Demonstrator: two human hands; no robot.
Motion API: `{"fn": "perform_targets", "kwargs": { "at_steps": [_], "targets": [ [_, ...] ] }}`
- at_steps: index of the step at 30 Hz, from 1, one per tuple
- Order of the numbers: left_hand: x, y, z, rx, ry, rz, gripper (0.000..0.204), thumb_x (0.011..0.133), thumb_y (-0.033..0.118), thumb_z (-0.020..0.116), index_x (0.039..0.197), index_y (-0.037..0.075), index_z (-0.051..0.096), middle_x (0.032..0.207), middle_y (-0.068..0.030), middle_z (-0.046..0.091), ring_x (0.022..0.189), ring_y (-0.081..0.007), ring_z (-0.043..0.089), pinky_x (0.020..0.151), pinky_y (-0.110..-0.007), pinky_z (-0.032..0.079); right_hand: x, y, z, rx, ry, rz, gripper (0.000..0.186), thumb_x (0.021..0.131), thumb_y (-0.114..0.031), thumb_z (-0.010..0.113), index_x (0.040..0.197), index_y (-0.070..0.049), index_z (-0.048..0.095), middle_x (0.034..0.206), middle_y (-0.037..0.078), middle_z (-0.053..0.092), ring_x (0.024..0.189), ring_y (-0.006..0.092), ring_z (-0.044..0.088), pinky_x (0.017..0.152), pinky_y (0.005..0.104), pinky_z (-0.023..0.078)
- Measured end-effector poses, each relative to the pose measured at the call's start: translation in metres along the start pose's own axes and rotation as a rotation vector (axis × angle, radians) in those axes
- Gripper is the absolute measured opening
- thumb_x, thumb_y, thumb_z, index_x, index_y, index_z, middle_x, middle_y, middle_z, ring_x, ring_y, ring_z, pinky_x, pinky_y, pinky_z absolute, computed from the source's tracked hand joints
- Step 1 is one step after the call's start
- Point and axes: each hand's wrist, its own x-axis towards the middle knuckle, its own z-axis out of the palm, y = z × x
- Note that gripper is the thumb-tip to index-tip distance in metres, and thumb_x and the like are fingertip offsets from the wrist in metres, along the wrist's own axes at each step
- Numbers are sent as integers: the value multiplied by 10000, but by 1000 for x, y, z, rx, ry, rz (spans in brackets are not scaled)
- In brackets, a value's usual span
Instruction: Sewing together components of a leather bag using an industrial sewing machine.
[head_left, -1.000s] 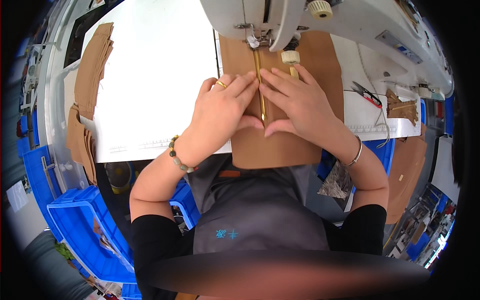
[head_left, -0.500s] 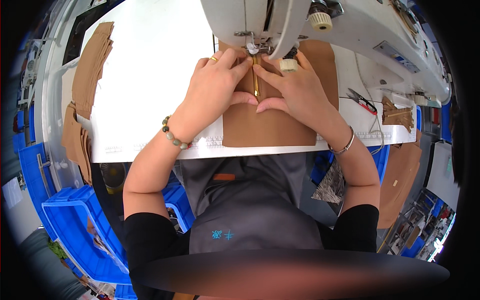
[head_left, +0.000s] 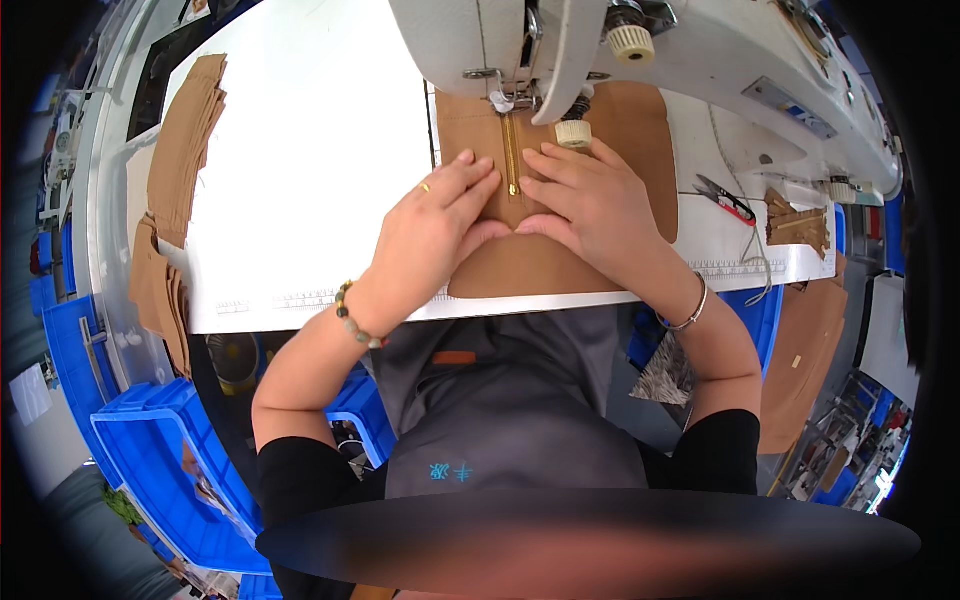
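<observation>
Near side: grey apron (head_left: 510, 420), soft matte cloth, creased across the lap. Beaded bracelet (head_left: 352, 318) noted on L wrist, plain metal bangle (head_left: 695, 308) on R.

L hand (head_left: 425, 225) and R hand (head_left: 610, 205): both laid flat, fingers extended, nothing gripped; fingertips rested on brown panel (head_left: 560, 268). Thumbs angled inward, tips met or nearly so below the zip's near end; actual contact can't be confirmed.

Zip (head_left: 512, 150): set in panel, betw. the two hands, i.e. to the R of L hand and to the L of R hand. Long axis runs away from the body, approx. square to table edge, far end directed at presser foot (head_left: 513, 103). R fingertips judged slightly nearer to it than L. Slider (head_left: 514, 190) seen at near end, gold, shiny; teeth gold, narrow straight strip.

Panel: smooth, leather-like (matl. not verified), rounded corners, laid flat on white table (head_left: 310, 150); ruler markings printed along near edge.

Beyond: sewing machine (head_left: 680, 60), white painted casing, cream ribbed knob (head_left: 573, 134) near R fingers. To R: snips (head_left: 727, 199), red/black handles, and small brown offcuts (head_left: 797, 222). Far L: stacked brown pieces (head_left: 187, 150), edges uneven.
</observation>
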Motion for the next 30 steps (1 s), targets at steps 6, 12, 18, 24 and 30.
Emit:
{"fn": "perform_targets", "kwargs": {
  "at_steps": [6,12,18,24,30],
  "targets": [
    [-7,7,0,-10,17,84,581,779,326,837,1279,57,716,1345,-91,682,1321,-307,607,1088,-454,493,-6,-7,2,-20,0,3,409,817,-357,796,1111,-75,761,1283,95,711,1236,256,655,1079,500,471],
    [-1,5,-8,116,-44,148,566,800,400,800,1256,72,730,1326,-55,695,1310,-252,616,1112,-463,454,-5,-7,0,-47,-19,-19,436,801,-347,812,1133,-71,751,1278,86,702,1246,224,624,1120,491,435],
    [13,-5,-3,150,2,167,573,804,415,794,1252,64,731,1310,-54,701,1284,-250,630,1101,-461,462,9,6,2,-59,-16,-11,447,783,-371,813,1118,-80,756,1199,70,725,1169,213,651,1123,492,432],
    [30,-18,1,144,38,173,553,844,434,755,1231,40,732,1264,-59,697,1264,-248,637,1094,-483,460,21,21,6,-37,-10,57,418,797,-395,799,1092,-101,766,1010,76,735,1075,233,666,1131,489,434],
    [41,-27,3,144,38,149,550,857,438,745,1227,32,730,1267,-58,680,1266,-240,632,1096,-488,459,24,30,15,-38,94,52,413,827,-407,783,1112,-108,764,1066,95,725,1078,255,663,1144,491,423]
  ]
}}
